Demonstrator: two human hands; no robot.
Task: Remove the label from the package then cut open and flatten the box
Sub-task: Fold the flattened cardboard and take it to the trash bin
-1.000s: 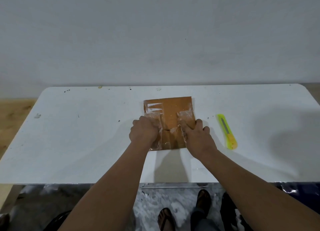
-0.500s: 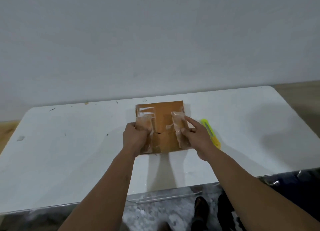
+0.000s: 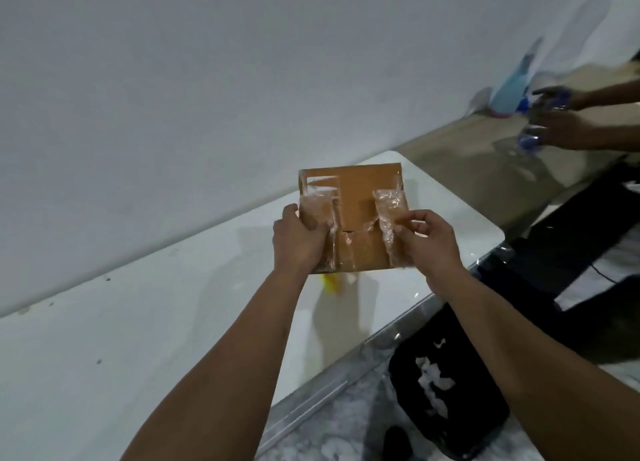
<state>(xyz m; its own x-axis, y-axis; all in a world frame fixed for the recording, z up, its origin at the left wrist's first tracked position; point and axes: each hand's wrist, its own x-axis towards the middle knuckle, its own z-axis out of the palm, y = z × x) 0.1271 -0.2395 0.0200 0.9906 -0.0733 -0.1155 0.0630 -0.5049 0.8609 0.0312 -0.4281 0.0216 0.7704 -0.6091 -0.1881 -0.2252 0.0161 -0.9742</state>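
A flattened brown cardboard box (image 3: 358,197) with strips of clear tape is held up in the air above the white table (image 3: 138,322). My left hand (image 3: 299,242) grips its left edge, fingers curled round the taped flap. My right hand (image 3: 427,244) pinches the right edge at the other taped strip. A small part of the yellow utility knife (image 3: 330,284) shows on the table just below the box; the rest is hidden behind it.
A black bin (image 3: 446,384) with white scraps stands on the floor beside the table's right edge. At the far right another person's hands (image 3: 561,128) hold a plastic bottle. A grey wall rises behind the table.
Both hands have lifted the flattened box off the table. The view has swung to the right, bringing the black bin and the other person's hands into sight.
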